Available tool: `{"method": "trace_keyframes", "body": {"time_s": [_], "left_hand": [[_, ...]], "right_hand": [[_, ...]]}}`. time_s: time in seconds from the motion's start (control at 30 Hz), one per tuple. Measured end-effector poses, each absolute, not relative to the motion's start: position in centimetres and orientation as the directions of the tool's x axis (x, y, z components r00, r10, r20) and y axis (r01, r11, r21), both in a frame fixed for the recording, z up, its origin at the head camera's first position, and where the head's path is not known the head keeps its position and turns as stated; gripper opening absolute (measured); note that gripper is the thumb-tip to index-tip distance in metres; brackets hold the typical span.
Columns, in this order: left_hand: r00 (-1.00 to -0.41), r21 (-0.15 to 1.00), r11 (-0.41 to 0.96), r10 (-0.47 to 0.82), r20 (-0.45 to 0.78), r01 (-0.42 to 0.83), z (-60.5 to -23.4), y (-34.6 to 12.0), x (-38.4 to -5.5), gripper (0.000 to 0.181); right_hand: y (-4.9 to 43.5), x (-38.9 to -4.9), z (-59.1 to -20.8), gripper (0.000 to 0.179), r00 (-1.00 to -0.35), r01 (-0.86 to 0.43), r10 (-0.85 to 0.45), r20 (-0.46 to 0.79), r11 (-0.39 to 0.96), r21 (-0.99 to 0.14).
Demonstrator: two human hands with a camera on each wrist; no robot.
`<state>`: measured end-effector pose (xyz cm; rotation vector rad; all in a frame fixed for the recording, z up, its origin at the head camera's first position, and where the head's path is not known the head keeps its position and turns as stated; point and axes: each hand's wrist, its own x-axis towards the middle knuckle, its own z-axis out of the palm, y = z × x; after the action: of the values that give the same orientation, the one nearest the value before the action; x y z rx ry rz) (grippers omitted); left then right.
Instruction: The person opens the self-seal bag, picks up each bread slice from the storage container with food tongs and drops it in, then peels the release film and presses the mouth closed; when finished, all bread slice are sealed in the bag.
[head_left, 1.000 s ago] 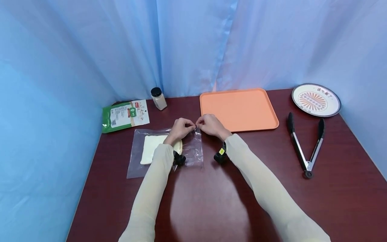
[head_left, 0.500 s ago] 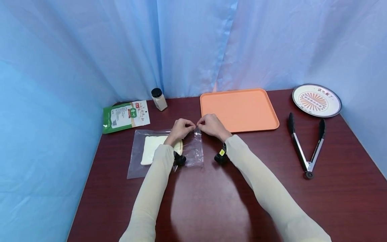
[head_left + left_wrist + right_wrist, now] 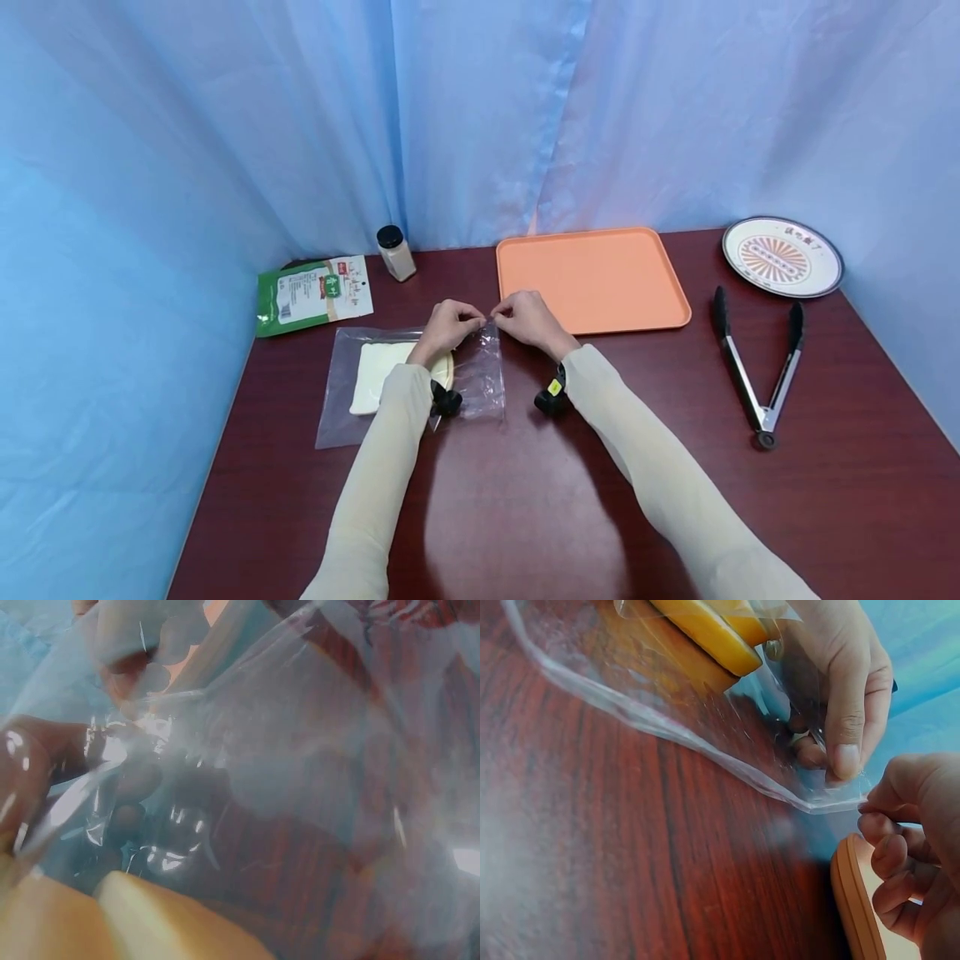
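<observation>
The clear bag (image 3: pixel 480 379) of bread slices (image 3: pixel 375 375) lies at eight o'clock from the right hand (image 3: pixel 527 318). This and the left hand (image 3: pixel 447 325) pinch its far corner; uneven pull may tear the film, and slippage may strike the tray (image 3: pixel 592 279) at two o'clock.

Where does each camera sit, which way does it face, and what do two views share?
Head: worn on the head, facing forward and down over the table; both sleeves, the left hand and the right hand show.
Left wrist: worn there, facing the clear bag close up, bread at the bottom edge; blurred fingers show.
Right wrist: worn there, facing the clear bag's corner; both hands show, pinching it.
Shared: head and right wrist views both show the clear bag, bread, both hands and the orange tray.
</observation>
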<state>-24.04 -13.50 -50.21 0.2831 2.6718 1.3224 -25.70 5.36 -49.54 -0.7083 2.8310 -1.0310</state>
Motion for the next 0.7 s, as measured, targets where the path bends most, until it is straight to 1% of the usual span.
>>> {"method": "trace_keyframes", "body": {"time_s": [0.3,0.5,0.7], "left_hand": [[-0.972,0.802,0.587,0.231,-0.036,0.110,-50.30,-13.53,-23.92,0.013],[-0.973,0.813,0.574,0.226,-0.039,0.101,-50.19,-13.50,-23.84,0.013],[-0.975,0.814,0.573,0.217,-0.041,0.094,-50.20,-13.61,-23.88,0.012]], "right_hand": [[5.48,-25.28,-49.88,0.022,-0.915,-0.361,-0.387,0.110,0.669,-0.650],[5.68,-25.18,-50.06,0.022,-0.918,-0.362,-0.377,0.124,0.668,-0.650],[6.19,-25.18,-50.21,0.020,-0.924,-0.345,-0.358,0.130,0.640,-0.687]]}}
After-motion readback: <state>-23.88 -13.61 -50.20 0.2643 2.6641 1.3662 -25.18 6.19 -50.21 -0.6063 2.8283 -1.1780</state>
